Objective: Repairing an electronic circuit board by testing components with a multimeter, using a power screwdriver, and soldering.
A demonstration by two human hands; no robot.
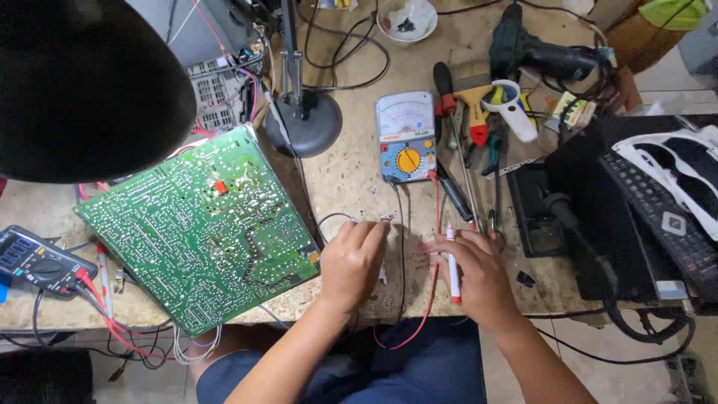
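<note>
My left hand (351, 262) rests on the speckled workbench (351, 164), fingers curled around a small part with thin wire leads (336, 217) that poke out past the fingertips. My right hand (479, 273) grips a white and red probe pen (452, 265), held upright, its red lead (426, 307) hanging over the bench edge. Just beyond both hands lies an analog multimeter (406, 136) with an orange dial. A large green circuit board (202, 228), solder side up, lies tilted to the left of my left hand.
A black lamp shade (82, 82) fills the top left, its round base (307, 120) behind the board. A digital multimeter (34, 258) sits far left. Screwdrivers, pliers (467, 150), a drill (538, 49) and a white bowl (407, 19) lie behind. A remote (658, 217) is at right.
</note>
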